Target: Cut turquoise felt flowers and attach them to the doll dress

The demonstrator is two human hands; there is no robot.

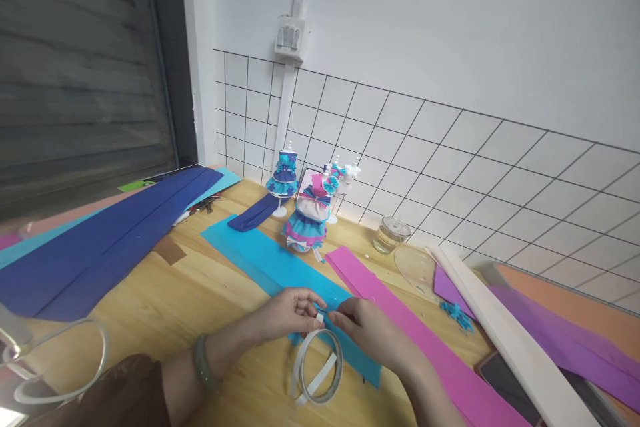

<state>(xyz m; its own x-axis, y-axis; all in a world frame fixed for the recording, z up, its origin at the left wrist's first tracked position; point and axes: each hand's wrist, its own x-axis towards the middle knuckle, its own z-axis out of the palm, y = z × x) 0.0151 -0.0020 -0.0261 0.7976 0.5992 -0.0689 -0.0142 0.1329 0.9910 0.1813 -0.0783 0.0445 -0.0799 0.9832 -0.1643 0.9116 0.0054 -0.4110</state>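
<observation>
My left hand (295,312) has its fingers curled in a pinch, with a small white piece like tape (319,317) at the fingertips. Close by on the right, my right hand (363,327) is also pinched. A thin dark sliver shows between the two hands, too small to name. Just below the fingers is a roll of white tape (337,377) with a loose strip across its ring; whether it hangs or rests on the table cannot be told. Under both hands lies a long strip of bright blue crepe paper (270,261). A pink paper strip (395,320) passes beneath my right forearm.
Small dress stands, one in blue (283,180) and one in pink, white and blue (306,223), stand near the wall grid. A glass cup (391,235) is right of them. Dark blue paper (115,247) spreads left; a long pale bar (515,333) lies right.
</observation>
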